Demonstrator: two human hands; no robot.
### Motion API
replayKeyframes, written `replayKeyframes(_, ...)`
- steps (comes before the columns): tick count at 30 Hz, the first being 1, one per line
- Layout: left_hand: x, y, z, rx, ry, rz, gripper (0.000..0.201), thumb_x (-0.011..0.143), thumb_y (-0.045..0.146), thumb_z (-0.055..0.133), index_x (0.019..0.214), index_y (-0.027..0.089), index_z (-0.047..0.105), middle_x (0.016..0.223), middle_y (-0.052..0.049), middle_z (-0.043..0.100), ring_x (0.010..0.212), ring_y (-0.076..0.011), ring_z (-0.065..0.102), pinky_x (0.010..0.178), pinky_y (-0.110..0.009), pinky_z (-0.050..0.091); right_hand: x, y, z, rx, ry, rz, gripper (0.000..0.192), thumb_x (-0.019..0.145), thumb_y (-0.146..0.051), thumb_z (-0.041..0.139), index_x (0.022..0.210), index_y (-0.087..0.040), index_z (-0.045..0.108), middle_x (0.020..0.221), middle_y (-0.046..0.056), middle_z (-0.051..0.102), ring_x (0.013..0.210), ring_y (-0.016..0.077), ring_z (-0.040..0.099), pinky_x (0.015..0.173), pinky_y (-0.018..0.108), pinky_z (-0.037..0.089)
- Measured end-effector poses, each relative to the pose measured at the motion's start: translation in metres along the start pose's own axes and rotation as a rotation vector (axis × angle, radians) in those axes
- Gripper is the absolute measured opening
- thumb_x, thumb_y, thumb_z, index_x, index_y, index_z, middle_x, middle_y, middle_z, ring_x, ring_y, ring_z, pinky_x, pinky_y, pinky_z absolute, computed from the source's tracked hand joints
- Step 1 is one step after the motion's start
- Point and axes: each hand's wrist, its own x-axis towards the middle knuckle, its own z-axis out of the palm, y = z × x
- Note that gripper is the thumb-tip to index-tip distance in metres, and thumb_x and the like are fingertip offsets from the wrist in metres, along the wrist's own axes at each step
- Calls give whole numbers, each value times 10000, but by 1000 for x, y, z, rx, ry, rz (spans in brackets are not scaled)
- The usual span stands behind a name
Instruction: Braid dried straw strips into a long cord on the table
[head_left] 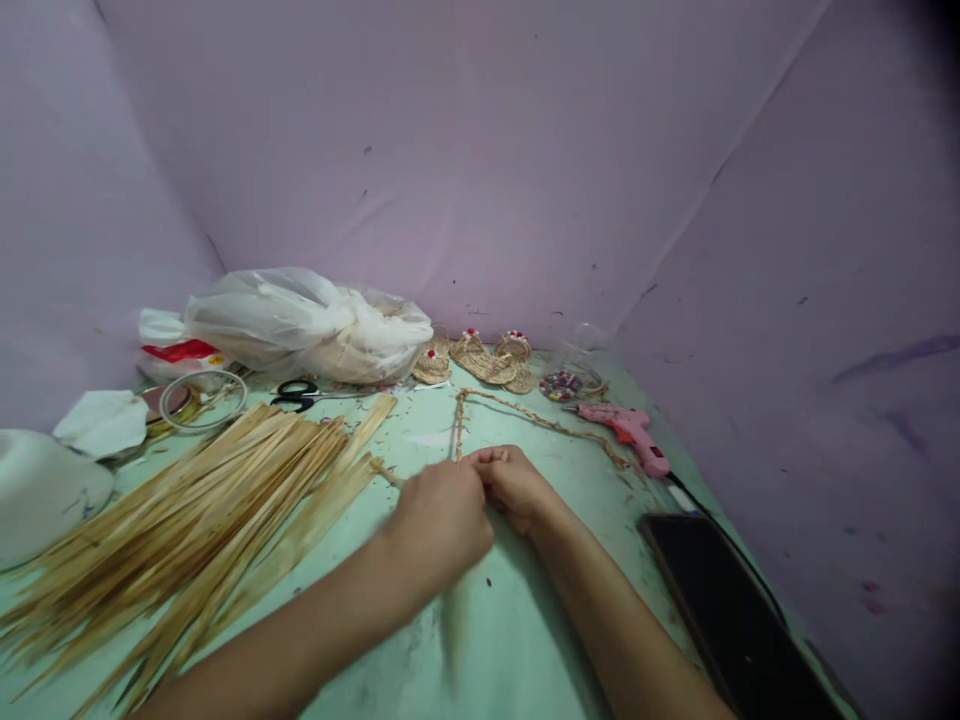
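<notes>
My left hand [442,515] is closed in a fist around dried plant fibre, some of it poking out to the left and a blurred strand hanging below. Against it, my right hand [514,488] pinches the near end of a thin braided cord [460,425]. From the fingers the cord runs away from me, bends sharply, then trails right across the table. The fingertips and the exact spot of the hold are partly hidden by the left fist. A thick bundle of dried fibre strips [202,500] lies left of my hands.
Pink glue gun [626,428] and dark phone [731,610] lie at right on the green table [390,640]. Behind are woven pieces with beads [484,360], a bead container [566,384] and a plastic bag [307,325]. Black-handled scissors [296,393] and a clear ring [202,402] lie left.
</notes>
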Motion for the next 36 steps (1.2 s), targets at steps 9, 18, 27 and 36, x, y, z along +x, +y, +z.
replayKeyframes(9,35,-28,-9,-755,-304,-232,164,684,226,473,680,91,567,353,29,415,290,-58,319,343,-189,213,-3,-2,-1,-16,-100,-33,76,498,-187,564,464,-124,539,405,-15,513,388,61,391,428,195,290)
replayKeyframes(18,39,-34,0,-541,-249,-218,110,597,187,474,497,145,453,338,39,352,314,-63,297,357,-200,196,2,3,-10,-428,-96,-204,121,576,-209,551,584,-109,620,502,0,556,456,74,414,457,194,284)
replayKeyframes(27,46,-38,17,-139,76,-94,103,512,174,478,415,142,472,402,18,343,448,-97,373,426,-221,196,-24,-13,7,-1286,270,-330,228,609,-161,487,699,-177,695,698,113,671,620,203,578,515,258,323)
replayKeyframes(36,39,-31,13,-659,-112,-253,199,547,110,423,380,171,335,274,49,242,306,-59,226,356,-218,142,-45,-12,42,-1442,225,-221,244,699,-122,461,831,-111,666,789,167,650,698,223,605,606,277,378)
